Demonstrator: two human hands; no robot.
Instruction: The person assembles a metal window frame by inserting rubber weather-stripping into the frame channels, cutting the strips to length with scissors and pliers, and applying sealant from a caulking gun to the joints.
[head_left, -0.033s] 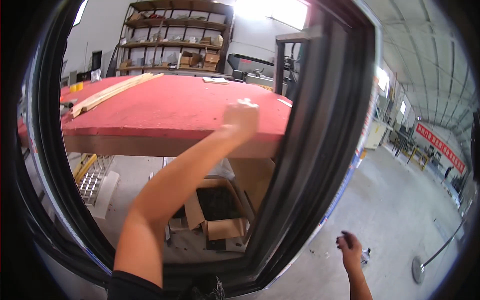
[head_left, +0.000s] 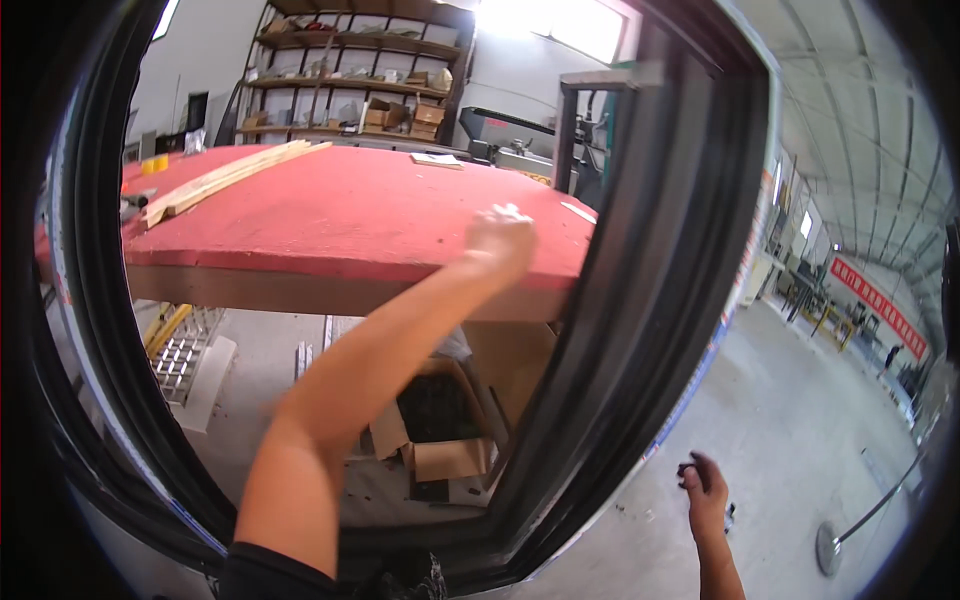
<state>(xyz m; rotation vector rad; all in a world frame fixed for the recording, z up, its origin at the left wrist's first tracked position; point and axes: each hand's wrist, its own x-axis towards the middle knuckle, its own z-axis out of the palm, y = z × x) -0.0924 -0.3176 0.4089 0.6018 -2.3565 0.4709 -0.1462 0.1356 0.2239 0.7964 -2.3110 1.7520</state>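
Note:
A large black window frame (head_left: 660, 270) stands upright before me, with bluish film along its outer edge. Within its opening, my left hand (head_left: 503, 247) is closed in a fist, smeared by motion. A small crumpled white wad (head_left: 508, 213), like tissue or cloth, shows at the top of that fist. Whether a glass pane lies in the opening I cannot tell. Outside the frame, at the lower right, my right hand (head_left: 708, 492) hangs with fingers bent and apart. Its fingertips look dark; no held thing can be made out there.
Beyond the frame stands a red-topped table (head_left: 330, 215) with wooden strips (head_left: 235, 180) on it. An open cardboard box (head_left: 450, 460) with dark contents sits below. Shelves (head_left: 350, 85) stand behind. A round-based metal stand (head_left: 829, 548) is at far right.
My left fist with the white wad has moved right and slightly down across the opening. My right hand has shifted slightly right and its fingers have spread a little.

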